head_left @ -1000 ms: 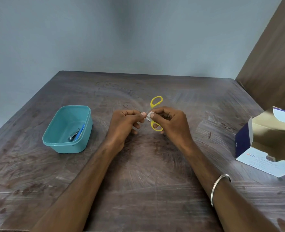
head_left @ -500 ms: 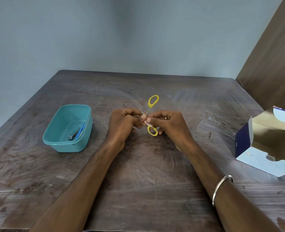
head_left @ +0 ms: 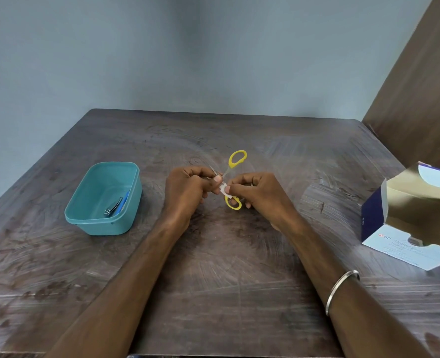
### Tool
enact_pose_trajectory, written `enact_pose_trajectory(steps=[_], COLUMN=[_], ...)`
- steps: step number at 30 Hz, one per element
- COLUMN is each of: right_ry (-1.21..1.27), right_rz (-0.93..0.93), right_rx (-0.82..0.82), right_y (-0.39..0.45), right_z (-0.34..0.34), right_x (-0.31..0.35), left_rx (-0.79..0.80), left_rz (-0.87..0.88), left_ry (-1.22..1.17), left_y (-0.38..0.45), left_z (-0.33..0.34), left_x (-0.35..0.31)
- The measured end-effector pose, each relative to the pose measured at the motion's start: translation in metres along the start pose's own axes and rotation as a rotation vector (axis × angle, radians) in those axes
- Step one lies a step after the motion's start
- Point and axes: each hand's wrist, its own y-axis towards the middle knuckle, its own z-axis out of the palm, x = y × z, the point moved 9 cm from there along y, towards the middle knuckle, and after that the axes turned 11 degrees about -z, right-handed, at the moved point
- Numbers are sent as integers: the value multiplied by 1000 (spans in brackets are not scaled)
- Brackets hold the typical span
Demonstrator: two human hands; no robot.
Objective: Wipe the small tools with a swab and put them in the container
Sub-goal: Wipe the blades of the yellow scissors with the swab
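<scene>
At the middle of a scuffed dark surface (head_left: 226, 280), a person's left hand (head_left: 188, 192) has its grip closed on the blade end of yellow-handled scissors (head_left: 237, 159), steadying them just above the wood. The right hand (head_left: 257, 193) pinches a small white swab (head_left: 224, 189) near the pivot, apparently to wipe the metal. To the left a teal container (head_left: 102, 223) stands within reach and already holds a nail clipper (head_left: 112, 209). An opened swab box (head_left: 415, 223) sits at far right.
</scene>
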Motion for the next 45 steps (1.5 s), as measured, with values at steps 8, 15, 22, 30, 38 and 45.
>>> enact_pose_trajectory(steps=[8, 15, 22, 30, 38, 45], right_ry=[77, -143, 86, 112, 80, 86], right_rz=[33, -132, -21, 15, -44, -26], right_rx=[14, -61, 65, 109, 33, 51], right_y=[0, 0, 2, 0, 1, 2], right_z=[-1, 2, 5, 4, -2, -4], right_x=[-4, 11, -1, -1, 4, 3], left_rx=[18, 30, 28, 1, 19, 2], left_rz=[-13, 2, -31, -38, -35, -31], left_ry=[0, 2, -3, -26, -40, -68], left_y=[1, 0, 6, 6, 4, 2], left_z=[0, 0, -3, -9, -3, -5], left_x=[1, -1, 2, 1, 3, 0])
